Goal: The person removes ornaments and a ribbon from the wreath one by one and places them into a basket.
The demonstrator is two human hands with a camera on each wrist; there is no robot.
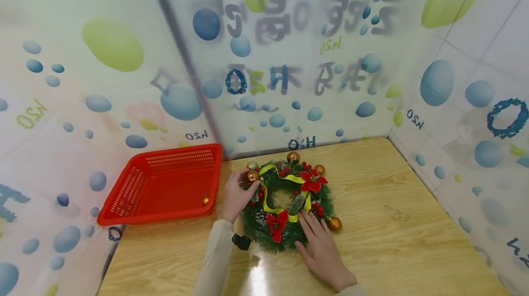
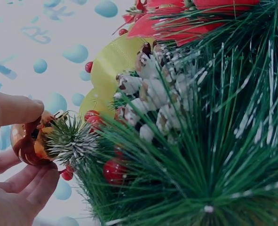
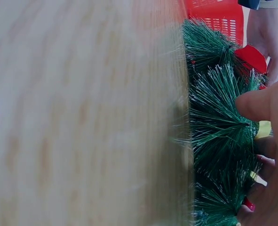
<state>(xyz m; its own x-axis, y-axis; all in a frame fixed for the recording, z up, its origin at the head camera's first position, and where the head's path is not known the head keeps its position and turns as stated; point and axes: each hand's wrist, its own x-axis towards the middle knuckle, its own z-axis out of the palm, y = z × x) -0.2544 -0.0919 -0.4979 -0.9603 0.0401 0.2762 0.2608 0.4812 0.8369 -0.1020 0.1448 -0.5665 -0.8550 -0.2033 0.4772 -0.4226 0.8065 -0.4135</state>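
Observation:
A green Christmas wreath (image 1: 268,237) lies on the table, with a yellow ribbon (image 1: 294,178) looped round its inner ring. At its left side my left hand (image 1: 236,196) pinches a shiny copper bauble (image 1: 253,175) between thumb and fingers; the left wrist view shows this bauble (image 2: 23,146) close against a frosted sprig. My right hand (image 1: 320,245) rests over the wreath's near right part, its fingers stretched out near the ribbon. Seen from the right wrist, the thumb (image 3: 254,104) lies against the green needles. Red poinsettias (image 1: 277,225), berries and a snowy pine cone (image 2: 153,94) decorate the wreath.
A red plastic basket (image 1: 159,215) stands left of the wreath, with a small gold bauble (image 1: 205,200) inside. More baubles sit around the wreath, one orange (image 1: 334,224) at the right and one copper (image 1: 293,157) at the back. Patterned curtains surround the wooden table (image 1: 396,222).

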